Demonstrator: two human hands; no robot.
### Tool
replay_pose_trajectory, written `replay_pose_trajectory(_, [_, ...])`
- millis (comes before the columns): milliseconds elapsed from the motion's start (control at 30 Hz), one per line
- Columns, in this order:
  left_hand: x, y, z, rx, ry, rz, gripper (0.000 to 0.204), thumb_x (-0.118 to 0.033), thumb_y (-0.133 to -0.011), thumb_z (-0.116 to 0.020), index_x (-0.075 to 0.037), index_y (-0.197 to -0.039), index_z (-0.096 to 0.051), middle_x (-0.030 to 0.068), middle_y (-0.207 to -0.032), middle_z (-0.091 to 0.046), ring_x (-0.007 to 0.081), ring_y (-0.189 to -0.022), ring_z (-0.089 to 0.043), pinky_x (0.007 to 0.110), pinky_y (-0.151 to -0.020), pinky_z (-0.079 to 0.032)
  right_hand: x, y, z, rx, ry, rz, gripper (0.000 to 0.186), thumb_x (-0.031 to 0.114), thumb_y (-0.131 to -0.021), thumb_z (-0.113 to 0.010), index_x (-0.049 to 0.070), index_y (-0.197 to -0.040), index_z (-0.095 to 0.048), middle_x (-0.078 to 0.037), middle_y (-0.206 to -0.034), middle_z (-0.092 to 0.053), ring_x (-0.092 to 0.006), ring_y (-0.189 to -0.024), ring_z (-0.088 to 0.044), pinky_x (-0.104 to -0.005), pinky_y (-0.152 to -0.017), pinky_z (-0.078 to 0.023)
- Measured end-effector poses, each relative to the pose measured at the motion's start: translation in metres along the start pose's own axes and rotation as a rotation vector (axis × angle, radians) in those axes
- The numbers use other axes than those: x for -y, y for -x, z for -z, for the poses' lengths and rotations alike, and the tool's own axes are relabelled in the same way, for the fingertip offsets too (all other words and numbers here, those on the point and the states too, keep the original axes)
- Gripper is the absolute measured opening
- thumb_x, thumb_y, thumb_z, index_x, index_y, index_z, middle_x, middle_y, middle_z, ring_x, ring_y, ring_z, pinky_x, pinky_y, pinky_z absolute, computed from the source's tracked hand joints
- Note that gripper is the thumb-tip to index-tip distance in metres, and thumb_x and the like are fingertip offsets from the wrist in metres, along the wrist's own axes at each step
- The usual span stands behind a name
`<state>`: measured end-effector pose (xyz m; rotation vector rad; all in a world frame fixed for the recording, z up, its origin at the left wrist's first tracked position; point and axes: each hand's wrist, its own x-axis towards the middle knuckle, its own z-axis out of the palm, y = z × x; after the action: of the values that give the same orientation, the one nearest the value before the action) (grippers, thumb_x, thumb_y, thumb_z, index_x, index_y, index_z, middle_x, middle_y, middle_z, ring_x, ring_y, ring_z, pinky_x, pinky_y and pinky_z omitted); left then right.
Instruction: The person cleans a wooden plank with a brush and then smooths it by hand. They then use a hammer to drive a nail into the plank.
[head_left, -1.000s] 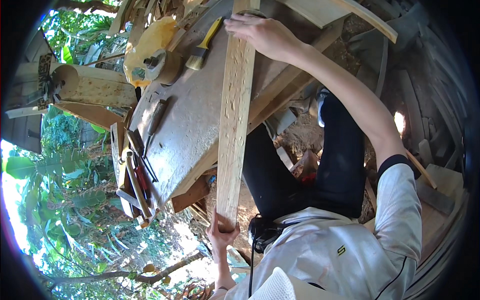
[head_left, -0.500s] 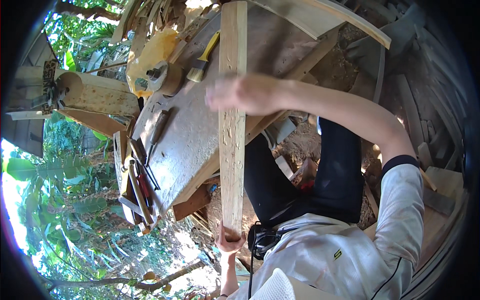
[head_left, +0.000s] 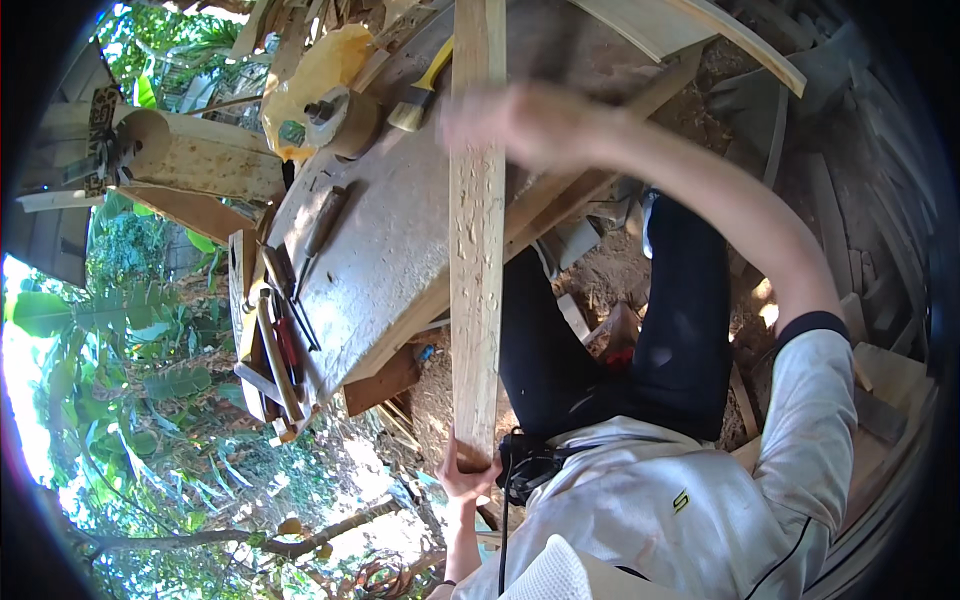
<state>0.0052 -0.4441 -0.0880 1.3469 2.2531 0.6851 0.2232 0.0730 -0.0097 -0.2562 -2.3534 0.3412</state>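
Currently, through the head view, my only one, I find one plank (head_left: 477, 260) in hand, and I take it as the landmark for all that follows. It runs from the picture's top edge down to the left hand (head_left: 467, 480); its far portion lies over the workbench (head_left: 385, 235), its near portion projects past the bench edge. I judge that the bench carries the far weight, so that one hand suffices at the free end.

I record the left hand closed around the plank's near end, thumb and fingers to either side, a hold presumably chosen to steady it and keep the upper face unobstructed. That face shows numerous small pits.

I find the right hand (head_left: 520, 125) across the plank's far portion, blurred. Whether it is spread, closed or holding anything, I cannot tell; nor can I confirm contact.

Left of the plank, on the bench, I note a yellow-handled brush (head_left: 425, 88) just beside it, with a round roll (head_left: 345, 122) farther out and a slim tool (head_left: 322, 225) lying nearer the person. A wooden rack (head_left: 241, 270) of hand tools (head_left: 280, 365) stands well left, at the bench's end, apparently sited for reach without crowding the work. Right of the plank, well apart, timber offcuts (head_left: 832, 220) lie clear of it.
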Motion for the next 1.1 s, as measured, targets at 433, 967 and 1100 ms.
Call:
replay_pose_trajectory(433, [-0.073, -0.064, -0.031, -0.021, 0.154, -0.109, 0.098, -0.025, -0.066, -0.093, 0.002, -0.15, -0.049, 0.0194, -0.098, -0.077, 0.0196, -0.085, -0.076, 0.035, -0.075, -0.063, 0.03, -0.002, 0.001, 0.193, 0.091, -0.238, 0.027, 0.006, -0.102, -0.054, 0.008, -0.125, -0.069, -0.011, -0.128, -0.07, -0.025, -0.119, -0.067, -0.0373, -0.107, -0.055])
replay_pose_trajectory(967, [-0.175, -0.131, -0.013, 0.081, 0.058, -0.119, 0.102, -0.033, -0.074, -0.09, -0.002, -0.156, -0.038, 0.0248, -0.101, -0.074, 0.0385, -0.093, -0.075, 0.042, -0.086, -0.06, 0.038, 0.026, -0.023, -0.073, 0.173, -0.2, 0.032, 0.008, -0.095, -0.062, 0.003, -0.126, -0.071, -0.01, -0.136, -0.068, -0.0256, -0.132, -0.06, -0.038, -0.113, -0.049])
replay_pose_trajectory(1100, [-0.199, -0.128, 0.009, 0.153, -0.102, -0.127, 0.107, -0.036, -0.075, -0.091, -0.001, -0.158, -0.034, 0.0242, -0.121, -0.064, 0.0398, -0.105, -0.069, 0.045, -0.092, -0.056, 0.033, 0.03, -0.029, -0.094, 0.171, -0.223, 0.031, 0.008, -0.096, -0.062, 0.003, -0.125, -0.071, -0.01, -0.134, -0.069, -0.0257, -0.131, -0.061, -0.0382, -0.113, -0.049])
